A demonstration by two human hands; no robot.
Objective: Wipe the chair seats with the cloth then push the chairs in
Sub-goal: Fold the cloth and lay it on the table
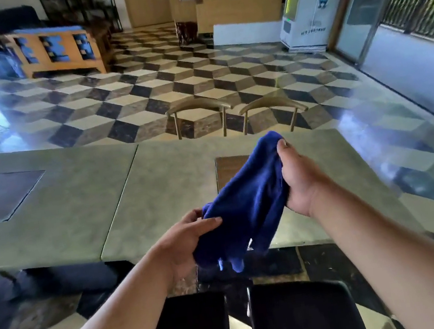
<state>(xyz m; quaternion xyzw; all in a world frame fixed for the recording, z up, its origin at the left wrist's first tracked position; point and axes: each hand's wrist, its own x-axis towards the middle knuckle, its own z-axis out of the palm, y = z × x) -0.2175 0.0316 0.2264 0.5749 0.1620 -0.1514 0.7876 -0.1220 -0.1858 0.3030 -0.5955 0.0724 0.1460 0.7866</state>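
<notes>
Your left hand (191, 242) and right hand (299, 179) both grip the blue cloth (247, 202) above the table edge (194, 246); two black chair seats (300, 319) stand apart from it.

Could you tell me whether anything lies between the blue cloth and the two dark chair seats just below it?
Nothing visible does. The blue cloth is held up by the left hand and right hand over the table edge, and the two dark chair seats below show bare tops, with only open floor between.

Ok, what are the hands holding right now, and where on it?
Both grip the blue cloth above the table: the right hand holds its upper end, the left hand pinches its lower edge.
</notes>
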